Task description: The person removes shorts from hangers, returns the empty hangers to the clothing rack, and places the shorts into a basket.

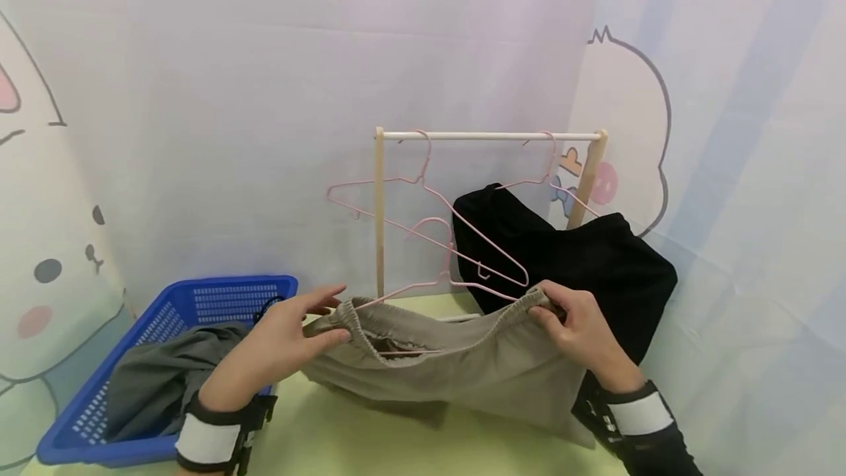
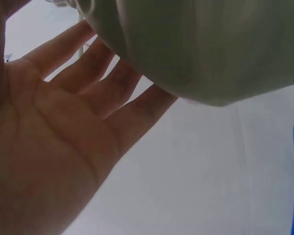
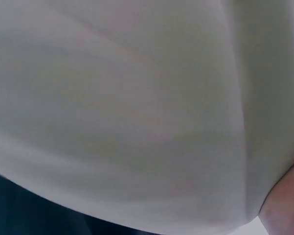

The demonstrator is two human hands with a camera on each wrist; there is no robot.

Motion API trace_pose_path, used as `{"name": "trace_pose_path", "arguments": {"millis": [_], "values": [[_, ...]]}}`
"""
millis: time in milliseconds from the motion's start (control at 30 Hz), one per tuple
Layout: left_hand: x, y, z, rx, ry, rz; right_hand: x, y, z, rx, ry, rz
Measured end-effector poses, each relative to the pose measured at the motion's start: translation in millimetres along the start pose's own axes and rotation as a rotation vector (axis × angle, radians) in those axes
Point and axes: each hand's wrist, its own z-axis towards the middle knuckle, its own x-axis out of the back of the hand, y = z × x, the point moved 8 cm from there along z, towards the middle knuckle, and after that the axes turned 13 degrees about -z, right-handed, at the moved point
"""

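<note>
Both hands hold a beige elastic-waist garment (image 1: pixel 463 380) by its waistband, spread wide over the table. At the waistband's left end, my left hand (image 1: pixel 277 336) has its thumb in front and its fingers behind. In the left wrist view, the fingers (image 2: pixel 95 73) reach up behind the cloth. My right hand (image 1: pixel 581 325) pinches the right end; in the right wrist view the beige cloth (image 3: pixel 137 122) hides most of it. A pink hanger (image 1: pixel 449 255) stands in the waist opening, its hook upright and its arms and lower bar partly inside the garment.
Behind is a rack with a white rail (image 1: pixel 489 136) and wooden posts (image 1: pixel 380 219). An unloaded pink hanger (image 1: pixel 423 181) hangs at its left, a black garment (image 1: pixel 562 263) on another at its right. A blue basket (image 1: pixel 165 292) holding grey cloth (image 1: pixel 165 373) sits left on the pale green table (image 1: pixel 370 446).
</note>
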Motion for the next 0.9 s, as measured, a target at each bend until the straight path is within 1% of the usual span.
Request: {"name": "trace_pose_path", "arguments": {"millis": [133,267,333,400,467,533,600,767,900], "values": [[8.6,-7.9,-12.7,-0.006,0.079,0.021,-23.0,-4.0,4.6,0.014,0.025,0.057],[11.6,-19.3,-22.4,0.02,0.14,0.014,-44.7,-6.9,5.4,0.007,0.051,0.114],[15.5,-22.7,-27.2,0.025,0.187,0.022,-54.3,-9.8,7.2,0.001,0.053,0.139],[20.9,-23.4,-30.4,0.008,0.236,0.029,-62.1,-13.3,9.6,0.001,0.049,0.152],[25.0,-22.9,-31.1,-0.026,0.272,0.041,-67.1,-14.8,11.4,0.003,0.054,0.157],[26.9,-23.3,-29.7,-0.054,0.285,0.047,-70.2,-13.8,11.8,-0.007,0.056,0.146],[27.9,-24.9,-27.8,-0.068,0.286,0.049,-72.0,-14.3,12.2,-0.011,0.06,0.122],[27.4,-34.6,-28.2,-0.057,0.269,0.042,-80.7,-19.1,14.1,0.0,0.033,0.025],[26.3,-39.7,-28.4,-0.06,0.266,0.035,-83.9,-19.8,14.6,-0.013,0.008,-0.016]]}}
